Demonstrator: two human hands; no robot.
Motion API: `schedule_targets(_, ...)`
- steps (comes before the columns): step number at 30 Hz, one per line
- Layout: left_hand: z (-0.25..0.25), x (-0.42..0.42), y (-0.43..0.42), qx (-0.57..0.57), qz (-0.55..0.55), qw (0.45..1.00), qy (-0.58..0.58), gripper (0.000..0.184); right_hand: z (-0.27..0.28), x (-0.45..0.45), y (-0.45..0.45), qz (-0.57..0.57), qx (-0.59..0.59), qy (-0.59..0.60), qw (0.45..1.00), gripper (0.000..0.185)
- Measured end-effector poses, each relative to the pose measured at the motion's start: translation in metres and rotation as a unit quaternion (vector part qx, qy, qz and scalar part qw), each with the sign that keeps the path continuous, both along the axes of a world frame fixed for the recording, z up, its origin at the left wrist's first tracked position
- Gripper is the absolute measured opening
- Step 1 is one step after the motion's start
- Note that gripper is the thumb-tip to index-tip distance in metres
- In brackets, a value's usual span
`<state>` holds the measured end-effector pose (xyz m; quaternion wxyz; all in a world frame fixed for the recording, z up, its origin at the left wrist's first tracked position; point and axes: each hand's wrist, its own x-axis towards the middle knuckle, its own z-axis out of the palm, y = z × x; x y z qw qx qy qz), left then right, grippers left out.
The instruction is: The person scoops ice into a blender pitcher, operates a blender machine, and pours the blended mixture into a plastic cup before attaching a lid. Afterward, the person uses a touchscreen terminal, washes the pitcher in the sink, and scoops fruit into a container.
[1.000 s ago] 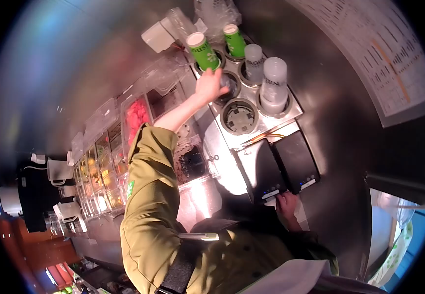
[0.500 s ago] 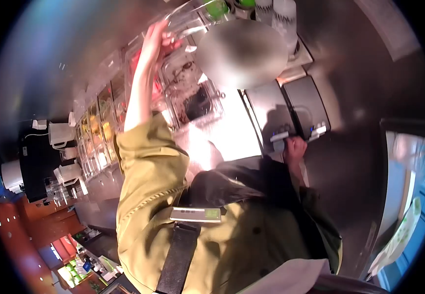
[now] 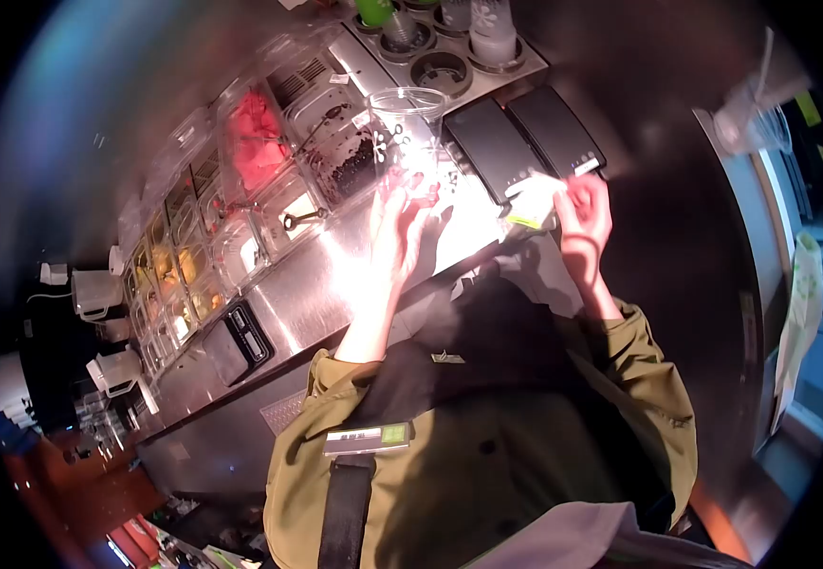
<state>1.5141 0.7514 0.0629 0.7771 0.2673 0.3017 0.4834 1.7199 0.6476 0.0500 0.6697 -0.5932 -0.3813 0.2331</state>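
The left hand [image 3: 397, 220] holds a clear plastic cup [image 3: 407, 131] by its lower part, fingers curled partly open around it; glare hides just how they meet the plastic. The cup has its open rim away from the person's body and sits in front of a clear tub of dark bits [image 3: 347, 163]. The right hand [image 3: 584, 220] is nearly closed, with thumb and fingers pinching a white slip with a green strip [image 3: 533, 201]. The slip is near the front edges of two flat black devices [image 3: 495, 147], which lie side by side on the metal counter [image 3: 288, 302]. Beyond them is a metal cup holder [image 3: 517, 74] with round wells, some with cups in them. A tub of pink pieces [image 3: 256, 142] stands left of the dark bits, among other clear tubs
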Motion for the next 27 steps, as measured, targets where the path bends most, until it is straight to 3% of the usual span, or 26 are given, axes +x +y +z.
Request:
schedule_targets(1,0.003,-0.004,-0.012,-0.013,-0.021,1.0,-0.018,0.053,0.027,-0.014,0.005,0.04,0.028,0.148,0.988,0.031)
schedule_targets(3,0.002,-0.012,-0.035,0.009,-0.03,0.999,0.014,0.058,0.048,-0.034,0.011,0.141,0.009,0.197,0.97,0.047)
schedule_targets(5,0.005,-0.019,-0.062,0.033,-0.03,0.998,0.048,0.066,0.061,-0.061,0.01,0.156,0.009,0.201,0.967,0.053)
schedule_targets(11,-0.002,-0.047,-0.132,0.047,-0.026,0.998,-0.044,0.063,0.063,-0.12,-0.036,0.1,-0.011,0.038,0.994,0.062)
schedule_targets(13,-0.004,-0.049,-0.148,0.046,-0.022,0.995,-0.085,0.061,0.068,-0.127,-0.057,0.046,-0.023,-0.119,0.992,0.066)
schedule_targets(14,-0.005,-0.048,-0.156,0.036,-0.018,0.996,-0.085,0.061,0.072,-0.131,-0.066,0.035,-0.02,-0.089,0.995,0.069)
schedule_targets(15,-0.001,-0.047,-0.163,0.039,-0.032,0.993,-0.103,0.06,0.081,-0.13,-0.076,-0.031,-0.039,-0.205,0.977,0.073)
schedule_targets(16,-0.003,-0.045,-0.169,0.048,-0.062,0.987,-0.138,0.058,0.076,-0.125,-0.082,-0.043,-0.051,-0.193,0.979,0.077)
schedule_targets(17,-0.001,-0.042,-0.177,0.017,-0.106,0.985,-0.132,0.058,0.054,-0.107,-0.089,0.073,-0.039,-0.099,0.992,0.08)
schedule_targets(18,0.008,-0.036,-0.185,0.027,-0.18,0.968,-0.174,0.064,0.064,-0.103,-0.103,0.218,0.02,0.116,0.969,0.081)
schedule_targets(20,-0.016,-0.044,-0.187,0.132,-0.322,0.929,-0.128,0.097,0.067,-0.094,-0.13,0.269,-0.002,0.231,0.935,0.085)
schedule_targets(21,-0.003,-0.039,-0.187,0.124,-0.354,0.919,-0.125,0.112,0.063,-0.089,-0.144,0.232,-0.012,0.193,0.953,0.08)
schedule_targets(23,0.009,-0.027,-0.188,0.176,-0.292,0.938,-0.055,0.118,0.066,-0.082,-0.165,0.165,-0.038,0.102,0.98,0.079)
schedule_targets(25,0.028,-0.01,-0.202,0.175,-0.311,0.934,-0.024,0.101,0.072,-0.084,-0.183,0.163,-0.084,0.111,0.977,0.085)
schedule_targets(27,0.023,0.022,-0.216,0.167,-0.296,0.94,-0.02,0.093,0.078,-0.075,-0.201,0.078,-0.124,-0.099,0.984,0.079)
